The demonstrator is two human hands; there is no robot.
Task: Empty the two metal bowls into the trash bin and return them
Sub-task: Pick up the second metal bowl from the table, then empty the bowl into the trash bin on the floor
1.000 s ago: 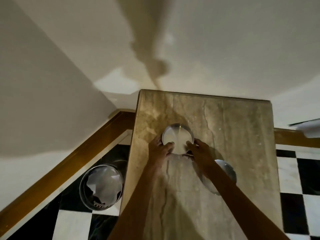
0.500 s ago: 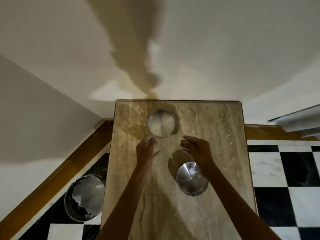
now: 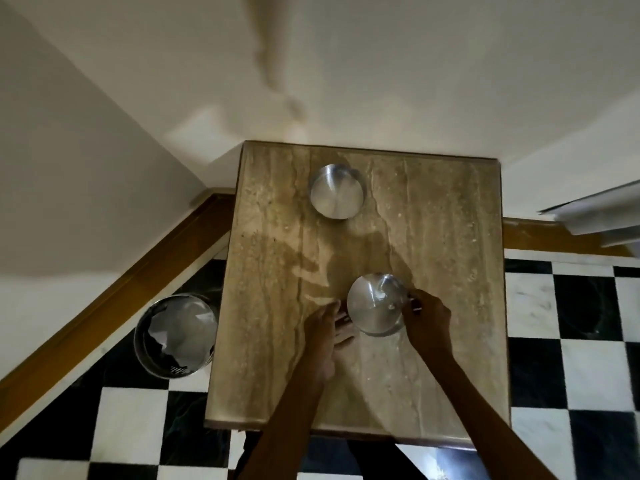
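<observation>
Two shiny metal bowls stand on the marble table [image 3: 450, 358]. The far bowl [image 3: 337, 192] sits alone near the back edge, and nothing shows inside it. The near bowl [image 3: 375, 303] is in the middle, slightly tilted, between my hands. My right hand [image 3: 427, 317] curls its fingers onto the bowl's right rim. My left hand [image 3: 327, 327] is blurred, with its fingers apart right at the bowl's left side. The round metal trash bin [image 3: 175, 336] stands on the floor left of the table, with crumpled white paper inside.
The table is pushed against a cream wall. A brown wooden skirting [image 3: 114, 296] runs behind the bin. The floor [image 3: 588, 358] is black-and-white checkered tile. A white slatted object [image 3: 599, 213] juts in at the right edge.
Both hands let go of the far bowl, left it near the back edge, and pulled back to the near bowl. The view shifted, showing more of the table and floor.
</observation>
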